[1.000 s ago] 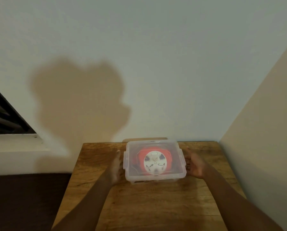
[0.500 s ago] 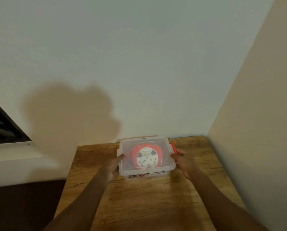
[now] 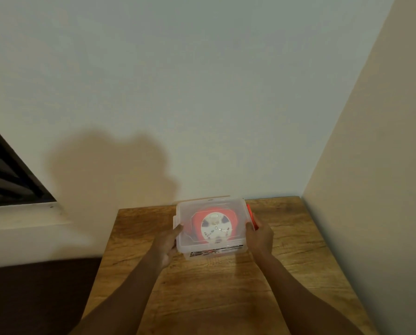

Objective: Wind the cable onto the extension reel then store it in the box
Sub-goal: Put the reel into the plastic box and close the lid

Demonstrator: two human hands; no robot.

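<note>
Box (image 3: 211, 209) w/ reel (image 3: 215, 227) betw. L hand (image 3: 164, 245) & R hand (image 3: 260, 238) grips.

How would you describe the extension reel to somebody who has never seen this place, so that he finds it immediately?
Look at the wooden table in the corner of the room. At its far edge stands a clear plastic box with its lid on, a hand at each side. The extension reel lies inside it, a red round body with a white face, the only coloured thing behind the clear lid.
</note>
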